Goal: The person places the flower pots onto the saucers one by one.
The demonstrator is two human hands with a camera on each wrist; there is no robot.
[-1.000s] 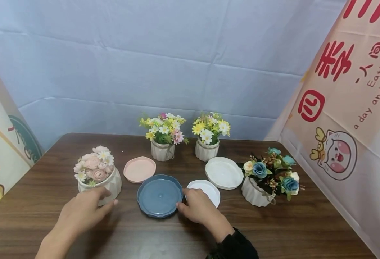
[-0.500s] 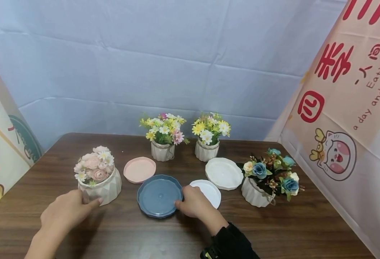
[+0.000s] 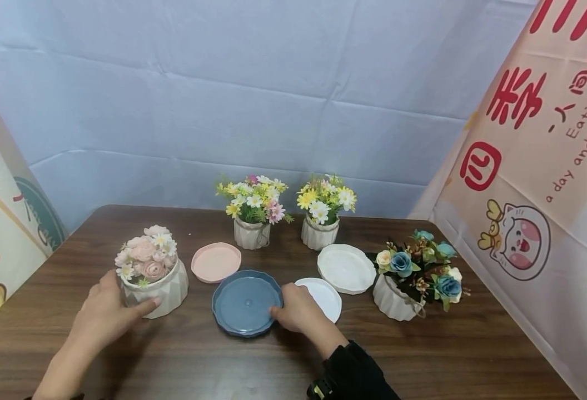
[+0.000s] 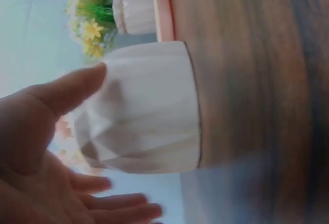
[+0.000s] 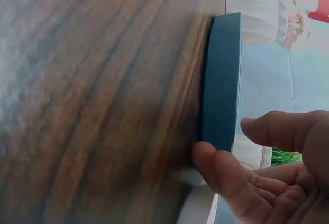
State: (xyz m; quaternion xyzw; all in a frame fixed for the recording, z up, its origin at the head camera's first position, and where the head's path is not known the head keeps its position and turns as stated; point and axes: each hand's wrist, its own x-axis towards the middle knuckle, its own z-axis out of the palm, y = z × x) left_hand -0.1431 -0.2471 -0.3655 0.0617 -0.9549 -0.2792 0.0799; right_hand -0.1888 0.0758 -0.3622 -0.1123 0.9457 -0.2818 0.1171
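Observation:
A white faceted pot [image 3: 160, 294] with pale pink and white flowers [image 3: 145, 253] stands upright at the table's left. My left hand [image 3: 103, 316] is around its near-left side; in the left wrist view the fingers [image 4: 123, 206] are spread and fairly straight, with the thumb over the pot's edge. A round dark blue saucer [image 3: 247, 305] lies flat on the table. At its right rim, my right hand [image 3: 301, 311] holds it, thumb over the rim and curled fingers [image 5: 226, 170] against the outer side. Part of that rim is hidden by the hand.
A pink saucer [image 3: 216, 262], a small white saucer [image 3: 326, 297] and a larger white saucer [image 3: 346, 268] lie around the blue one. Two daisy pots [image 3: 251, 233] stand behind. At the right, a white pot [image 3: 393, 300] of blue roses leans on the brown table [image 3: 213, 372].
My left hand has drawn back and left, then moved up to the left side of the pink-flower pot. The right hand has shifted slightly at the rim; the blue saucer stays in place.

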